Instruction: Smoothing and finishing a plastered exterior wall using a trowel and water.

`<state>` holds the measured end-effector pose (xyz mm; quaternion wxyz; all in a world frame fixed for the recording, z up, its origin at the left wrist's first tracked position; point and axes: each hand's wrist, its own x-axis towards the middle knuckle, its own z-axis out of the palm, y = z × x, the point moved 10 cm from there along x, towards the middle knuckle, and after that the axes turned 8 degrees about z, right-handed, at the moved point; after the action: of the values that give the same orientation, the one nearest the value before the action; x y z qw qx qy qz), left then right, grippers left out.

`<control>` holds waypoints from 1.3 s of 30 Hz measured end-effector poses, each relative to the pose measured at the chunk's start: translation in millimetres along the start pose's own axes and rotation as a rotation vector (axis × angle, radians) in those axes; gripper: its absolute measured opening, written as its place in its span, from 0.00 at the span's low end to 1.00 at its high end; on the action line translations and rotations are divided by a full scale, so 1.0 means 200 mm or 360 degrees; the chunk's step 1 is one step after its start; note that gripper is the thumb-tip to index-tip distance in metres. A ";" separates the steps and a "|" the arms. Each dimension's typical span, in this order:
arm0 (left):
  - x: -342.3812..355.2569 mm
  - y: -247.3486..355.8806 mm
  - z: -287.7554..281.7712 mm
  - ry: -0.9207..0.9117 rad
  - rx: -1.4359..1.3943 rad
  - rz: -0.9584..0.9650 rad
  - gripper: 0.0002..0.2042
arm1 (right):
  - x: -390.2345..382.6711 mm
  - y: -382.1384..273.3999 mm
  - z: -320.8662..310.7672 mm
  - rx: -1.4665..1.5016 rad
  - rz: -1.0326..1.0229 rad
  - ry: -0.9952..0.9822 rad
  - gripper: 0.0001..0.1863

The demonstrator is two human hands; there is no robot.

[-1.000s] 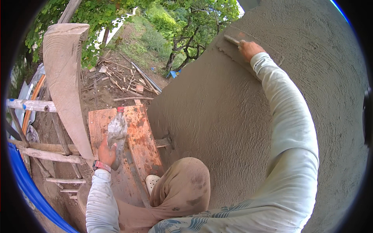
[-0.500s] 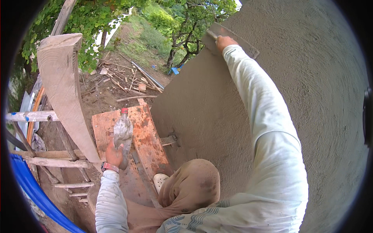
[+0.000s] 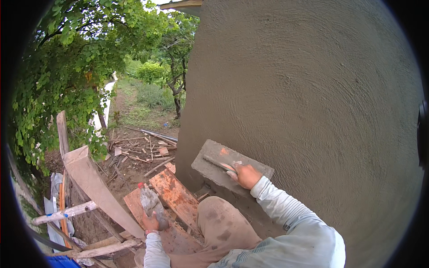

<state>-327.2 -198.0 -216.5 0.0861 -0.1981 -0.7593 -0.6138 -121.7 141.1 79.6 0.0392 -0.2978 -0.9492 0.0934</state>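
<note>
My right hand (image 3: 247, 176) is closed round the handle of a flat, mortar-covered plastering float (image 3: 232, 166). The float lies against the lower part of a grey, freshly plastered wall (image 3: 295, 98), tilted down to the right. Swirling marks cover the wall's surface. At the lower left, my left hand (image 3: 151, 221) grips a dirty clear plastic bottle (image 3: 153, 203) with a red cap, held nearly upright above the planks. The fingers wrap the bottle's lower part.
Orange-stained planks (image 3: 175, 192) lie under me beside my bent knee (image 3: 223, 219). A thick wooden post (image 3: 100, 183) and poles (image 3: 71, 213) stand at the left. Scrap wood (image 3: 143, 149) is scattered on the ground below, near a tree (image 3: 175, 85).
My right hand has brought the float down the wall, from its upper left edge to low near my knee. The view has tilted up; my left hand still holds the bottle.
</note>
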 end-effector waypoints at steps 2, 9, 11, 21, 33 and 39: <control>0.03 0.07 0.01 0.0032 0.0037 0.0060 0.25 | -0.11 0.06 -0.21 0.0101 0.0123 0.0322 0.23; 0.01 -0.06 0.00 -0.0167 -0.0025 -0.0146 0.24 | -0.55 0.24 -0.76 0.0541 0.0014 0.0983 0.16; 0.01 -0.01 0.02 -0.0162 -0.0161 -0.0232 0.23 | -0.76 0.38 -0.96 0.0584 0.0295 0.1240 0.15; -0.10 -0.25 -0.03 -0.0097 -0.0331 -0.0640 0.34 | -1.47 0.85 -1.13 0.1277 0.0341 0.2030 0.10; -0.07 -0.31 -0.06 -0.0171 -0.0041 -0.0777 0.45 | -1.06 0.76 -0.38 0.0452 0.0599 0.0391 0.17; -0.09 -0.19 0.02 -0.0251 0.0046 -0.0607 0.46 | -0.91 0.70 -0.08 0.0417 0.0517 0.0100 0.17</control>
<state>-326.4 -203.6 -258.9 -0.0884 -0.0970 -0.7962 -0.5907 107.8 153.3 64.0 0.0917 -0.4420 -0.8668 0.2119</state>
